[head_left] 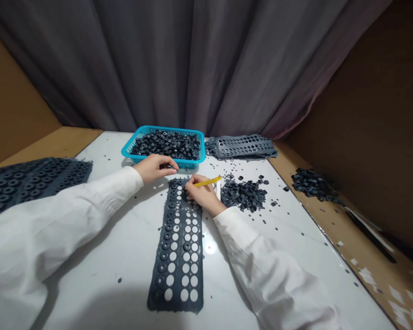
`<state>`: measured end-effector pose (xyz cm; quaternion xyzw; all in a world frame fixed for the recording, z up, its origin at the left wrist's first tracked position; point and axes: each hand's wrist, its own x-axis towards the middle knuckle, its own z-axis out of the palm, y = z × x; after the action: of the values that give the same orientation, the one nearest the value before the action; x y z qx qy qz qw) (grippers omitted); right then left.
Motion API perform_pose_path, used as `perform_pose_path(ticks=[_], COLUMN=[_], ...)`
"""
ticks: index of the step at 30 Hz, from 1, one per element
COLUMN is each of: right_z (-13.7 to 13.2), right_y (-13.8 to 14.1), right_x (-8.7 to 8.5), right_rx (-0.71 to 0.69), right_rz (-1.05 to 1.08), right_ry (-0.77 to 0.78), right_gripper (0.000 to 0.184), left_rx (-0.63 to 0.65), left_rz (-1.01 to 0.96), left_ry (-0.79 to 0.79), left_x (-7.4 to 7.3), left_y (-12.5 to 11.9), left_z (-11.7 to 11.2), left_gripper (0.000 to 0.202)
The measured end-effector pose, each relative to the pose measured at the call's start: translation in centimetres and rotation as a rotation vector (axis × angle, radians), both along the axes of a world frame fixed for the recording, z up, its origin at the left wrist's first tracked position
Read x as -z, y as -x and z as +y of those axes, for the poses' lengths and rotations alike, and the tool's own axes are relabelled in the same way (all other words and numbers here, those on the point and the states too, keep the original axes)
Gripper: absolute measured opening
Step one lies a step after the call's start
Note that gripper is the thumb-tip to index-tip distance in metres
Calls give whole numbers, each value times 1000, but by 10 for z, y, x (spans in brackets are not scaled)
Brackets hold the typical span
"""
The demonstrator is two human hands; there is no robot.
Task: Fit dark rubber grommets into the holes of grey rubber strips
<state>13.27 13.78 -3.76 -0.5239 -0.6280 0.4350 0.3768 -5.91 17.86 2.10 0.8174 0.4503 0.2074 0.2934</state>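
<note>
A long dark grey rubber sheet (175,275) with rows of round holes lies on the white marble table (106,270), many holes still holding dark rings. My right hand (201,195) grips a yellow pencil (206,182) whose tip rests on the sheet's far end. My left hand (154,168) sits just beyond that end, fingers curled beside the rim of a turquoise plastic basket (165,133). Whether those fingers pinch a small dark piece is hard to tell. The basket is full of dark rubber rings (168,144). A heap of loose dark pieces (242,195) lies right of my right hand.
Punched sheets lie at the back right (241,146) and at the left table edge (34,185). Small dark bits are scattered over the table. A wooden ledge on the right carries another dark heap (313,183). A grey curtain (158,59) hangs behind.
</note>
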Motion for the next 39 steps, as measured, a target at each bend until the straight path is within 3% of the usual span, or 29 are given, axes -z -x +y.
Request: perform_pose_path(ticks=[5, 9, 14, 20, 24, 27, 29, 31, 34, 36, 39], right_z=[1, 1, 0, -5, -7, -5, -4, -3, -2, -3, -1], right_y=[-1, -2, -2, -1, -1, 0, 0, 1, 1, 0, 1], right_x=[10, 17, 14, 3, -1, 3, 7, 10, 10, 8, 7], right_rx=[3, -4, -7, -2, 6, -3, -3, 9, 36, 59, 121], right_rz=[85, 71, 43, 39, 47, 81, 97, 108, 155, 190, 262], right_ry=[36, -34, -62, -34, -4, 0, -8, -3, 34, 52, 52], right_gripper=[9, 10, 10, 11, 12, 10, 9, 8, 8, 8, 6], left_rx=[-108, -88, -43, -60, -83, -101, -122, -143, -205, -206, -182], left_rz=[-511, -849, -993, -1044, -995, -889, -721, -448, -70, 3, 61], left_ry=[540, 805, 934, 911, 839, 675, 422, 72, -329, -382, -379], left_x=[11, 9, 3, -2, -6, -8, -12, -18, -26, -25, -14], left_y=[-7, -18, -28, -34, -37, -34, -29, -22, -10, -4, 4], left_z=[-19, -42, -66, -83, -93, -82, -58, -22, 37, 66, 87], left_gripper=[42, 42, 39, 37, 40, 40, 36, 27, 26, 27, 30])
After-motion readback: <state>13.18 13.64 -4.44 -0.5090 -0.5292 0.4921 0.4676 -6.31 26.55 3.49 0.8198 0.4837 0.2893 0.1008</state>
